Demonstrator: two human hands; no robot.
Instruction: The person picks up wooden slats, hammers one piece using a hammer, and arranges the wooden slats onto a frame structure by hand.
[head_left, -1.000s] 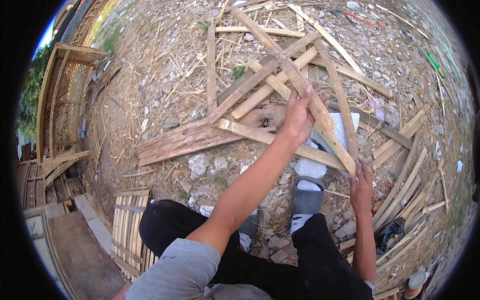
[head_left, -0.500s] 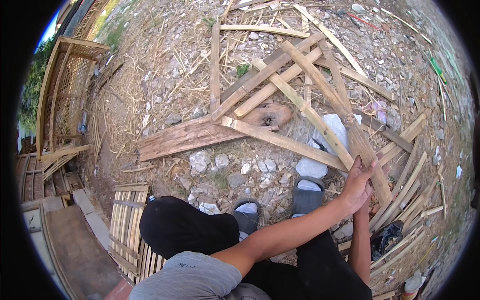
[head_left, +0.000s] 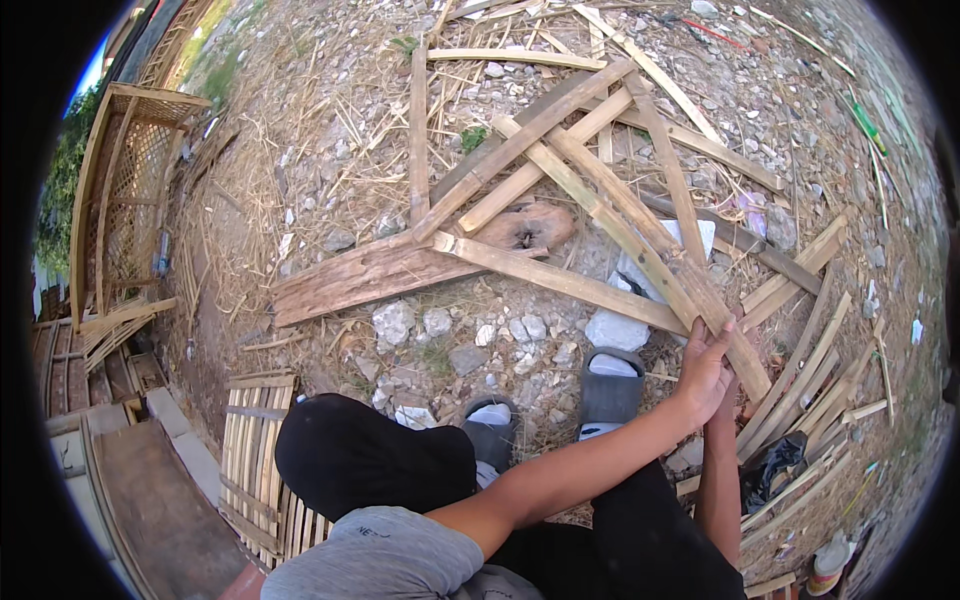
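Observation:
My left hand is closed at the near ends of two split-bamboo slats, its fingertips against their edges. One is a long bamboo slat that runs up and left. A second bamboo slat lies close along its right side, and its near end sticks out past my hand. My right hand is just behind and below the left one, against that second slat. Its fingers are mostly hidden. A third bamboo slat reaches from the left to beside my left fingertips.
A weathered wooden plank lies on the rubble, with crossed slats beyond it. White stone blocks sit near my sandals. To the right are loose strips and a black plastic bag. A slatted panel lies at left.
The second slat's far end has swung left and nearer. It now lies alongside the first slat instead of spreading away from it. Both hands stay at the near ends.

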